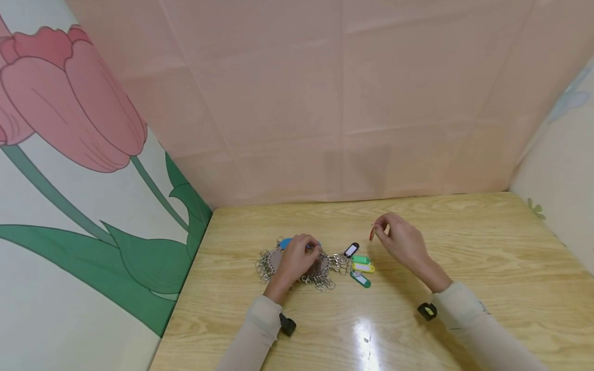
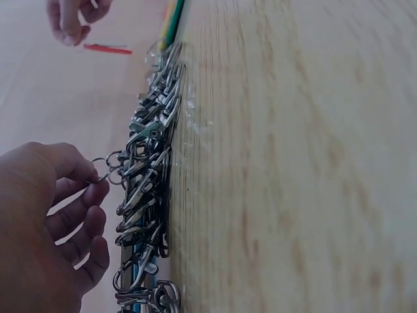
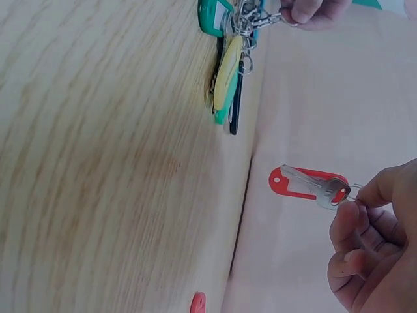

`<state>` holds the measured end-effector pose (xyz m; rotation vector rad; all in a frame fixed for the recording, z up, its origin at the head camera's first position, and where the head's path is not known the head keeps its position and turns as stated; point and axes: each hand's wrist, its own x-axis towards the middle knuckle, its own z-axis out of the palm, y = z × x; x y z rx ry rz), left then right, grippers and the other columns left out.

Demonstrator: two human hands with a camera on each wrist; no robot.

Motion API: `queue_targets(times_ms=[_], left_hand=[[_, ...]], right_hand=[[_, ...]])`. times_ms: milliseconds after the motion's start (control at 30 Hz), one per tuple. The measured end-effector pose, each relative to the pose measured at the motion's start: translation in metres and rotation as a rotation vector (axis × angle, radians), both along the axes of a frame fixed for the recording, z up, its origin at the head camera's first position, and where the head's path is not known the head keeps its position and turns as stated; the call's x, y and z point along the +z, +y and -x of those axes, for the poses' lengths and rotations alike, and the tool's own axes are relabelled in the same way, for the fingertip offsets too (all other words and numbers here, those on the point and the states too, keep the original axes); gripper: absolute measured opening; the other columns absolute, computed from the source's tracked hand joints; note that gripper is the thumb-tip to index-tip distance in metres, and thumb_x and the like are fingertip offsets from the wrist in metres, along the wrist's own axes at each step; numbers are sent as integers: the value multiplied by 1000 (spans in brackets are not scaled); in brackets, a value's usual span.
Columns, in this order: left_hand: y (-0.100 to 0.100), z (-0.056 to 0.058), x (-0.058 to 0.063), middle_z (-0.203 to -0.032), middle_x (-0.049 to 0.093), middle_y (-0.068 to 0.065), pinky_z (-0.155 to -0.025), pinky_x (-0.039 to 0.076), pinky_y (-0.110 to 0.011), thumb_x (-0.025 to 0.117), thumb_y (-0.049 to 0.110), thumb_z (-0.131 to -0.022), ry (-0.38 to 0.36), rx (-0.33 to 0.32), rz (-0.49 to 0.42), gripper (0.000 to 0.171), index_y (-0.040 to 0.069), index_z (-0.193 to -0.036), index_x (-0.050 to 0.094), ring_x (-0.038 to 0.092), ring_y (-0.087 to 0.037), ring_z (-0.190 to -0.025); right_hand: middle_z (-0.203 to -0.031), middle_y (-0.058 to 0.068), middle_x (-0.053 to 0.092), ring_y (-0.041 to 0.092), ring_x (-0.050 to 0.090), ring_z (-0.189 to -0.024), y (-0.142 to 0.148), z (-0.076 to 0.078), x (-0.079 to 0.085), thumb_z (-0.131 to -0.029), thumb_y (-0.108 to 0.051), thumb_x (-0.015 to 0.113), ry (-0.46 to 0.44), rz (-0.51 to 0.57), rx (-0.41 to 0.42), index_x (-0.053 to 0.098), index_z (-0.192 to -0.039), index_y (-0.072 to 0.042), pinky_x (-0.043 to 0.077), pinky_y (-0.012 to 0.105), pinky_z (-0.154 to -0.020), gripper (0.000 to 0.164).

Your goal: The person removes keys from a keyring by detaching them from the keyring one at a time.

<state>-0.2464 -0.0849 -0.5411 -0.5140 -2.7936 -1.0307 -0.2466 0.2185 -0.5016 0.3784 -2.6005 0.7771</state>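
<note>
Left of both hands, a wall (image 1: pixel 155 309) with a painted tulip (image 1: pixel 74 98) and green leaves runs down to the side edge of the wood-grain tabletop (image 1: pixel 501 257). Beyond the hands, a creased pink cloth (image 1: pixel 287 103) hangs down to the tabletop's far edge.

The left hand (image 1: pixel 295 260) is over a heap of metal clips (image 1: pixel 265 265), thumb and forefinger pinching a small ring (image 2: pixel 99 182) that rises from it; the other fingers curl loosely. A blue piece (image 1: pixel 285 242) shows in the heap, just past that hand.

Between the hands, at the heap's right end, tags fan out toward the right hand: black (image 1: pixel 351 250), light green (image 1: pixel 360 259), yellow (image 1: pixel 363 268) and dark green (image 1: pixel 360 279). White label slips show in several; any writing is too small to read.

The right hand (image 1: pixel 402 242) pinches the ring of a key (image 3: pixel 303 177) and red tag (image 3: pixel 283 188), which hang off the tabletop, apart from the heap. Nearer the person, between the forearms, the wood catches a bright glare (image 1: pixel 365 340). Rightward of the right hand, wood stretches to the right edge and a pale wall (image 1: pixel 552 170).
</note>
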Motion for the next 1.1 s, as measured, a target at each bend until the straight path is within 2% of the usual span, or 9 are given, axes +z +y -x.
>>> queue_targets(times_ms=[300,600,1100], left_hand=[[-2,-1,0,-103,73,5,-74,51,-27,68,24,-105,-3,5,6,11,19,-109,77,60,-14,-89],[-4,-1,0,-103,73,5,-73,51,-25,68,25,-105,-20,9,22,11,18,-109,76,58,-10,-88],[-7,-1,1,-103,73,2,-73,52,-25,67,23,-106,-20,-16,8,12,16,-109,76,59,-11,-88]], right_hand=[[-92,8,71,12,55,-66,4,2,-1,-101,-13,69,5,5,0,71,-102,-6,42,25,-54,7],[-93,8,71,13,56,-66,8,1,-3,-102,-14,68,-4,2,-12,71,-103,-7,41,26,-53,8],[-93,9,70,15,55,-65,24,3,-4,-103,-15,68,-15,-7,-36,71,-104,-6,40,26,-52,10]])
